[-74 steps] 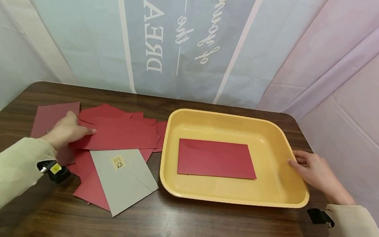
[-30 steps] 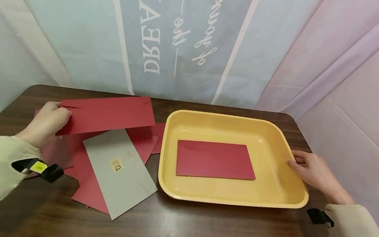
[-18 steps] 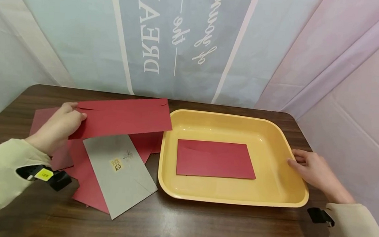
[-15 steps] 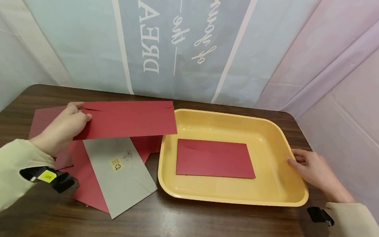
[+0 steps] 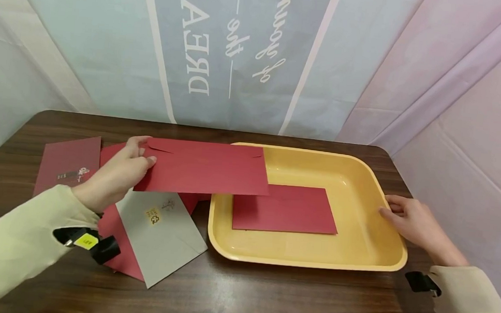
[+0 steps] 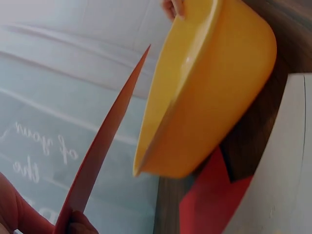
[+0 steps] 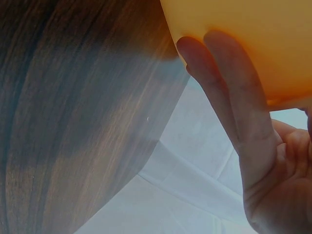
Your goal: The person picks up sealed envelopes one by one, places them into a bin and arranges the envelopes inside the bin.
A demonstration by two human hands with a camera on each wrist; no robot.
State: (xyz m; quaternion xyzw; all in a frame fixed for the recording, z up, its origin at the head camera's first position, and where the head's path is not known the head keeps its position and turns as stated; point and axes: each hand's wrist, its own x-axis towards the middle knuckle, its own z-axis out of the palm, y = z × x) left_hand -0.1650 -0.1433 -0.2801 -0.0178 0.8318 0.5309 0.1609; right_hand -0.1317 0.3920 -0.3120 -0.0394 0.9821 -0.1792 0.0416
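Observation:
My left hand (image 5: 118,171) pinches a red envelope (image 5: 206,168) at its left end, thumb on top. The envelope is lifted, its far end reaching over the left rim of a yellow tray (image 5: 308,264). In the left wrist view this envelope (image 6: 105,136) is seen almost edge-on beside the tray wall (image 6: 219,97). A second red envelope (image 5: 299,213) lies flat in the tray, partly covered by the held one. My right hand (image 5: 416,226) grips the tray's right rim, thumb inside. The right wrist view shows this hand's fingers (image 7: 239,78) against the outer wall.
Left of the tray, a grey envelope (image 5: 161,247) with a small gold label lies over several red envelopes (image 5: 122,247). A darker maroon envelope (image 5: 68,163) rests at the far left. The wooden table (image 5: 258,297) ends before a printed cloth backdrop (image 5: 247,78).
My left hand has picked the red envelope off the pile and carried it right, over the tray's left rim. The grey envelope below is more uncovered. My right hand stays at the tray rim.

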